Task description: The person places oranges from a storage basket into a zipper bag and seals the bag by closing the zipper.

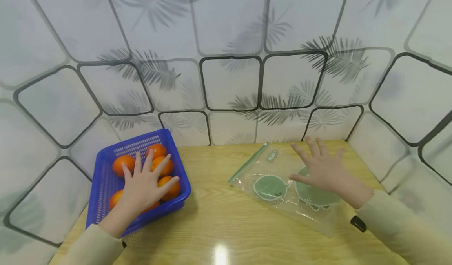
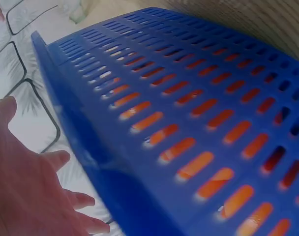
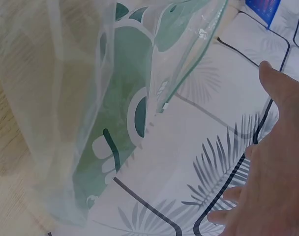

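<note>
My left hand [image 1: 143,184] hovers with spread fingers over a blue plastic basket [image 1: 137,139] on the left of the table. Several oranges [image 1: 123,166] lie inside that basket, partly hidden by the hand. In the left wrist view, orange patches show through the slots of the basket wall [image 2: 139,137], and the fingers stay above its rim. On the right, a clear zip bag [image 1: 243,178] with a green cartoon print and a green zip edge lies flat. Over its right part my right hand [image 1: 323,171] is held with fingers spread, gripping nothing.
The light wooden table [image 1: 212,218] meets a white wall covering [image 1: 231,82] with dark outlines and leaf prints, which closes in the back and both sides. Between basket and bag runs a strip of bare wood. A dark band [image 1: 358,224] shows by the right sleeve.
</note>
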Demonstrator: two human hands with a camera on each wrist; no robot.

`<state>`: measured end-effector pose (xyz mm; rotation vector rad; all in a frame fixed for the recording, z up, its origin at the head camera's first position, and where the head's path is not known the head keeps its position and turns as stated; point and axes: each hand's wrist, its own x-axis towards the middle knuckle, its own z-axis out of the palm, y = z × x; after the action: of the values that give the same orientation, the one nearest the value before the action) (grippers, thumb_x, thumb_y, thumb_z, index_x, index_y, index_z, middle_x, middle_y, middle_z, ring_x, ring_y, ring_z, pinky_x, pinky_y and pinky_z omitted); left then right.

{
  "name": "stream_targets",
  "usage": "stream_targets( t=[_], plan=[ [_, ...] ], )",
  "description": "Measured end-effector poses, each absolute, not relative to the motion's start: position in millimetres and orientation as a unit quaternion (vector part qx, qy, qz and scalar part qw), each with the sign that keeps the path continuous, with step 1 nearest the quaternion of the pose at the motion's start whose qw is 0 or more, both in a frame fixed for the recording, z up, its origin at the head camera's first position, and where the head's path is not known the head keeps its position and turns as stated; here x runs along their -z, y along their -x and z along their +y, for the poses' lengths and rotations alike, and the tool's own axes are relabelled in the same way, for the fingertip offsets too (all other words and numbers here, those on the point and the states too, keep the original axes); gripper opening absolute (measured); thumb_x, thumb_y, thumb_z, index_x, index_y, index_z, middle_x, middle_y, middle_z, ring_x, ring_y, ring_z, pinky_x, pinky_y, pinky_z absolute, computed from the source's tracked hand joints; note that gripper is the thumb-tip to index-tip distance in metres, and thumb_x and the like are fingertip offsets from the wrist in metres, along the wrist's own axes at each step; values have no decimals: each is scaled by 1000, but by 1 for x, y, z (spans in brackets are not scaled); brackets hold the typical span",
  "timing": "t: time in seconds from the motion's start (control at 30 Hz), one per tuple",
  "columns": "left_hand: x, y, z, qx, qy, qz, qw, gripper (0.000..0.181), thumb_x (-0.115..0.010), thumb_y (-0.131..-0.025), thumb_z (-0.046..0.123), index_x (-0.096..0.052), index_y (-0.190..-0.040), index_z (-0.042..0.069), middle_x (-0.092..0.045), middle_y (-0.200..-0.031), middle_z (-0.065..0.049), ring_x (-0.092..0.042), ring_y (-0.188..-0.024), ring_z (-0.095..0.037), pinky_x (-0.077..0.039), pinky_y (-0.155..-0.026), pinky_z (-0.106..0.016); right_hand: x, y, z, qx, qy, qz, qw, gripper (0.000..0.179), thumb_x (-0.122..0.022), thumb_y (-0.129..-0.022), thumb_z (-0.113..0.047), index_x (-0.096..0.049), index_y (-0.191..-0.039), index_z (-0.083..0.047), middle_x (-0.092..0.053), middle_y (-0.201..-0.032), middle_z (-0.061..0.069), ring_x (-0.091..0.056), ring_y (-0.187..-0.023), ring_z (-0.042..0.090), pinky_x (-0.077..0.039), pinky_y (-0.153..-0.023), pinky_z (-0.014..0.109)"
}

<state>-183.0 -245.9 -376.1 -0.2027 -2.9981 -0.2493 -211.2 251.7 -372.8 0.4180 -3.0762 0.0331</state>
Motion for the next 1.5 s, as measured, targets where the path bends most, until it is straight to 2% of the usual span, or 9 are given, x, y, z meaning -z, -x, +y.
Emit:
stream_targets(
  t=[0.27,0.5,0.63,0.97,1.07,1.27,1.37,1.5],
  plan=[
    [381,179,-261,66,63,-994,56,80,-52,-101,69,-42,-164,19,-21,-170,-35,-11,-154,-68,-7,-112,-91,374,215,241,-7,-150,-988,29,99,-64,-92,-73,-26,-169,-22,-19,-172,31,-16,-156,62,-18,-104,96],
    [382,178,-277,51,55,-996,57,81,-52,-101,69,-42,-163,17,-23,-167,-38,-14,-152,-67,-9,-112,-91,373,219,230,21,-174,-983,47,96,-65,-93,-71,-31,-168,-22,-31,-167,31,-32,-152,60,-30,-103,92],
    [382,175,-287,47,47,-996,51,83,-48,-102,70,-40,-164,16,-23,-166,-39,-15,-151,-67,-9,-112,-91,371,220,218,22,-190,-980,53,93,-65,-94,-69,-34,-167,-22,-34,-165,31,-36,-150,60,-35,-103,89],
    [382,169,-308,38,38,-997,64,81,-49,-102,68,-42,-162,13,-29,-161,-40,-17,-146,-74,-13,-111,-90,368,226,193,19,-206,-977,60,94,-67,-94,-68,-32,-167,-22,-32,-167,31,-33,-153,57,-36,-108,84],
    [382,167,-316,34,34,-996,79,79,-49,-103,67,-43,-160,13,-31,-158,-42,-20,-144,-75,-15,-110,-91,368,229,184,19,-207,-977,51,94,-65,-94,-69,-30,-169,-23,-28,-169,29,-30,-155,55,-32,-112,84],
    [381,160,-333,33,25,-994,100,79,-49,-104,64,-47,-155,4,-32,-155,-48,-24,-140,-76,-20,-108,-90,364,232,159,9,-214,-976,34,94,-62,-95,-71,-26,-170,-26,-23,-173,26,-24,-159,52,-35,-114,81],
    [378,159,-340,47,16,-994,93,79,-47,-106,63,-45,-155,1,-29,-155,-51,-22,-140,-77,-18,-107,-90,362,234,144,7,-219,-975,30,95,-58,-96,-74,-23,-171,-28,-22,-174,25,-22,-160,50,-34,-117,78],
    [376,157,-349,60,3,-994,87,81,-44,-107,63,-37,-160,3,-25,-154,-53,-20,-139,-79,-17,-107,-90,363,237,127,16,-233,-972,39,96,-56,-95,-76,-22,-171,-29,-25,-173,24,-26,-160,49,-29,-120,78]
  ],
)
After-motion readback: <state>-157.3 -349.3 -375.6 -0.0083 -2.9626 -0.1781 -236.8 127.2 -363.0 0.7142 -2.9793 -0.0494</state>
